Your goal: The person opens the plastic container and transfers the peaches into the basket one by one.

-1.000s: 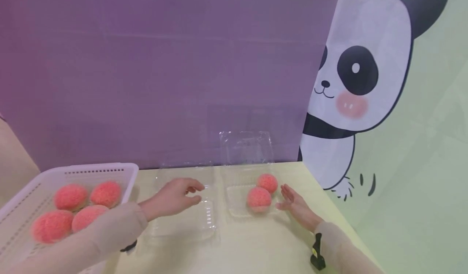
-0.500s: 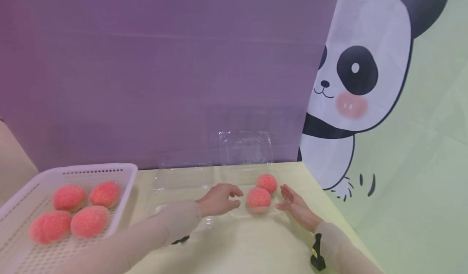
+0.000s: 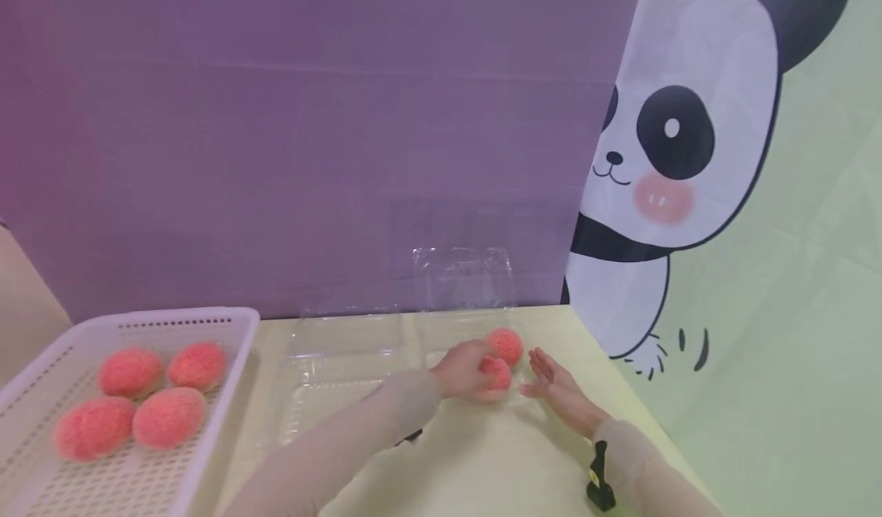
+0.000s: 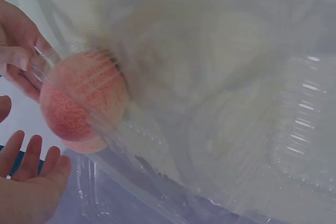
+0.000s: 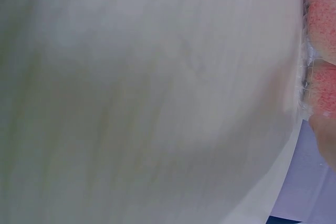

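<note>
My left hand [image 3: 460,369] is over the nearer pink, crumb-coated round bun [image 3: 500,379] in the right clear plastic clamshell [image 3: 463,279]. In the left wrist view its fingers [image 4: 32,156] look fairly straight, a gap showing between them and that bun [image 4: 84,95]. Just behind sits a second pink bun [image 3: 507,344], also in the clamshell. My right hand [image 3: 565,398] stays at the clamshell's right side, thumb apart and fingers extended. In the left wrist view that hand [image 4: 18,43] appears beside the clear rim; whether it touches is unclear. Little of a hand shows in the right wrist view.
At the left stands a white perforated basket [image 3: 244,371] holding several pink buns [image 3: 168,417]. Another opened clear clamshell [image 3: 347,337] lies between basket and right clamshell, partly behind my left sleeve. Purple cloth [image 3: 310,134] hangs behind the table [image 3: 468,471].
My left hand has travelled right, from above the left clamshell to the nearer bun in the right one. The right hand and the buns look unmoved.
</note>
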A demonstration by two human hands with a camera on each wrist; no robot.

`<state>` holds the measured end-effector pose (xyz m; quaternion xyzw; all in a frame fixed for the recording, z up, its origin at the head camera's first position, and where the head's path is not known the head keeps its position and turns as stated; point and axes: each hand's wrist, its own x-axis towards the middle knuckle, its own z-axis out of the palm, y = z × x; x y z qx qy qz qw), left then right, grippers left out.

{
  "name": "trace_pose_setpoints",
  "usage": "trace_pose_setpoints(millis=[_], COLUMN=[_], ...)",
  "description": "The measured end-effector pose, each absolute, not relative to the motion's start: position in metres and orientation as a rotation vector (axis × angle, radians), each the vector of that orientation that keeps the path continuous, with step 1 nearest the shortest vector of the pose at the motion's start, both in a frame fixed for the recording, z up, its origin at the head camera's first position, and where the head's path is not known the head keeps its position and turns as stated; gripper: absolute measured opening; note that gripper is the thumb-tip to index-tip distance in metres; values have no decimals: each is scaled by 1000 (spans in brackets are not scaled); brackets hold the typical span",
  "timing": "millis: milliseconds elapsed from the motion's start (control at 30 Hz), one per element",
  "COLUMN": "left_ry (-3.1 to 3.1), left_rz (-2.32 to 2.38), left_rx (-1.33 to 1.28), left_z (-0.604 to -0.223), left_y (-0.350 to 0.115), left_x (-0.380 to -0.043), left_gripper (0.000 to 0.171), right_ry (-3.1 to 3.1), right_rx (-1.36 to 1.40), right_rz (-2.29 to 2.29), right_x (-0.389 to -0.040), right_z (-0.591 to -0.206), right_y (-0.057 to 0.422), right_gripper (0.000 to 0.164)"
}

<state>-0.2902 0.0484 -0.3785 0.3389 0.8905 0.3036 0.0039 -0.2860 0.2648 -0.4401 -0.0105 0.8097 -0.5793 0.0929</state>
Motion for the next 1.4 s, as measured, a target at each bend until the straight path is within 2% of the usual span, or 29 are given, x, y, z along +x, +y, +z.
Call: trace_pose_setpoints(millis=[133, 333, 533, 733, 1000, 1400], left_ry=[2775, 2741, 2798, 2843, 2819, 2804], left_rz=[944, 938, 852, 812, 925, 1064], left_rx=[1031, 1003, 1048, 1056, 884, 676], left_z=[-382, -390, -399, -410, -421, -425], left_y=[61, 72, 72, 65, 60, 57], left_x=[-297, -306, -310, -314, -318, -318], left_gripper=[29, 33, 33, 41, 44, 61], right_ry=[2402, 2399, 2397, 2385, 2384, 2378], right_rx=[-25, -40, -62, -65, -58, -28], right_rz=[-1725, -1753, -1765, -1760, -1757, -1738], right_x=[-286, -286, -286, -286, -283, -286], right_z=[-440, -441, -444, -445, -442, -440], right_y=[266, 267, 268, 266, 266, 265], right_gripper=[84, 85, 89, 90, 87, 86])
